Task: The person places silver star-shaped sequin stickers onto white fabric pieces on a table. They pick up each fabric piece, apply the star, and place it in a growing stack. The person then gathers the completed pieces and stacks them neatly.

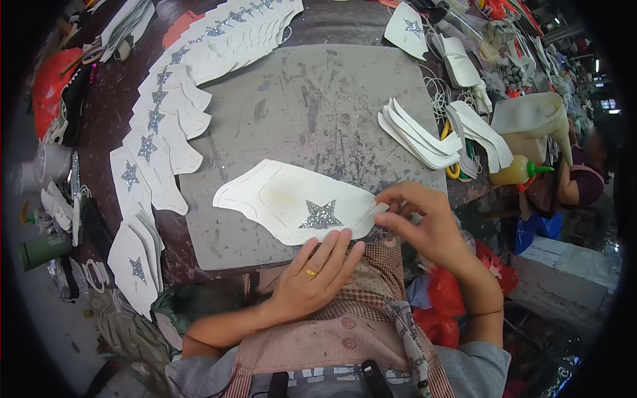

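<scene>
A white shoe-upper panel [285,199] with a silver glitter star lies flat on the grey board [318,113] in front of me. My left hand [312,275] rests with fingers stretched out along the panel's near edge, just below the star. At the panel's right end, my right hand [421,222] pinches a small white strip [378,211] between thumb and fingertips. Whether that strip is joined to the panel, I cannot tell.
Overlapping star panels [156,119] curve along the board's left and far sides, with a small stack [137,259] at the near left. Curved white strips [418,136] lie on the board's right. Beyond them are a yellow bottle [514,172] with a green nozzle and a translucent jug [531,116].
</scene>
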A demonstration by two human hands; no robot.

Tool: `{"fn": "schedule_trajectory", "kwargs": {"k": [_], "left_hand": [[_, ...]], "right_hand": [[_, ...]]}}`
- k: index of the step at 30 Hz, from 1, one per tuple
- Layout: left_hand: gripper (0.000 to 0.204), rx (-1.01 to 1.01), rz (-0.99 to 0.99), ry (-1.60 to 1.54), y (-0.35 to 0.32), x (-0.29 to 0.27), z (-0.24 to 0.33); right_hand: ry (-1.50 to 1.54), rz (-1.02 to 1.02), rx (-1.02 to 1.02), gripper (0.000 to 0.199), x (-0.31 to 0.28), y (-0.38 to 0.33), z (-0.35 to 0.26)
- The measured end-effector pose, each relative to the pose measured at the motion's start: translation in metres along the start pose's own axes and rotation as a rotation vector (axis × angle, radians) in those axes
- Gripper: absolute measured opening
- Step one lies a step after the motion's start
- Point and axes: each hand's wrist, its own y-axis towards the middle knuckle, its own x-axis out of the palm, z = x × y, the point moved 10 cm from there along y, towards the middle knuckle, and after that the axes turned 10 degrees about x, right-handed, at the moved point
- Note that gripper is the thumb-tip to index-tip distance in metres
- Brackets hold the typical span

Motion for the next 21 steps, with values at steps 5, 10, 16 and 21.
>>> {"fn": "schedule_trajectory", "kwargs": {"k": [5, 10, 16, 21], "left_hand": [[0.059, -0.033, 0.111, 0.080, 0.006, -0.007, -0.009], [0.056, -0.107, 0.065, -0.066, 0.015, -0.006, -0.013], [0.048, -0.111, 0.120, -0.426, 0.056, -0.039, -0.082], [0.045, -0.012, 0.187, -0.064, 0.060, -0.043, -0.088]], "right_hand": [[0.205, 0.114, 0.114, 0.020, 0.000, 0.012, 0.025], [-0.146, 0.106, 0.031, 0.014, -0.001, 0.015, -0.001], [-0.170, 0.096, -0.248, 0.016, -0.016, 0.008, -0.051], [0.254, 0.072, -0.124, 0.010, 0.007, 0.008, 0.002]]}}
